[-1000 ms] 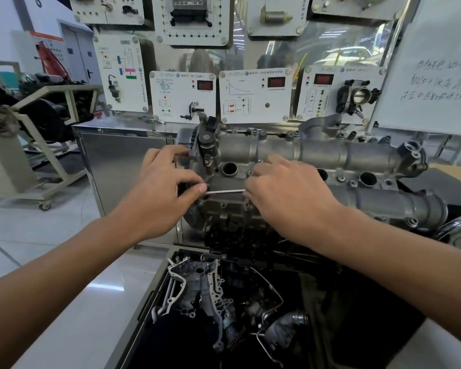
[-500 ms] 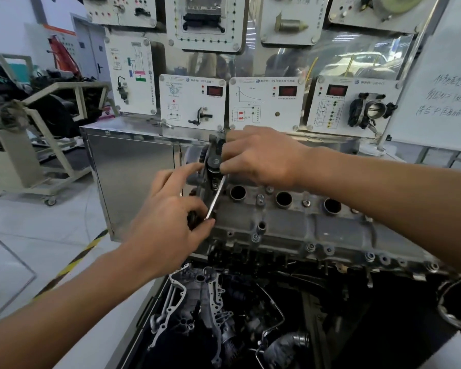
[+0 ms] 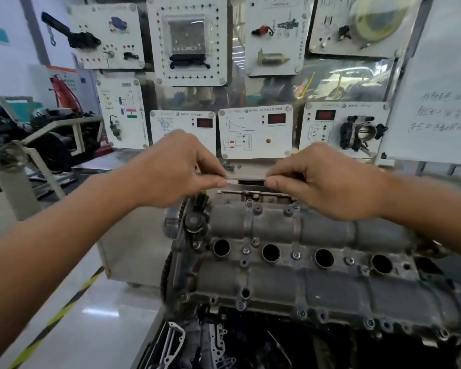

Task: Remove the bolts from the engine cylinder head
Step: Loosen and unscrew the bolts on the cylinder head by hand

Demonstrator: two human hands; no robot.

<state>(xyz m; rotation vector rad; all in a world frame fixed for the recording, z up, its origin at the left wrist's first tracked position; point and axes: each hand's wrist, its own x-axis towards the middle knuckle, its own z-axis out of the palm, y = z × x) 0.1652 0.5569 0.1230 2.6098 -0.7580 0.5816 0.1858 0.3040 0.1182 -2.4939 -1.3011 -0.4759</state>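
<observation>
The grey engine cylinder head (image 3: 330, 286) lies across the lower middle, with several round plug holes in a row. Small bolts (image 3: 245, 250) sit between the holes and along the near edge. Above the head's far left end, my left hand (image 3: 176, 169) and my right hand (image 3: 328, 179) are raised side by side. Between them they pinch a thin metal tool (image 3: 246, 181), held level, one end in each hand's fingertips. The tool's ends are hidden inside the fingers. A timing chain and sprocket (image 3: 189, 222) sit at the head's left end.
Behind the engine stands a board of white demonstration panels (image 3: 256, 131) and a throttle body (image 3: 362, 133). A whiteboard (image 3: 437, 83) is at the right. Loose engine parts (image 3: 176, 344) lie in the dark bay below. An engine stand (image 3: 24, 161) and striped floor tape are at the left.
Both hands rose from the head's left end and now hold the thin tool level above it. My right hand shifted to the tool's right end. The view moved closer over the head.
</observation>
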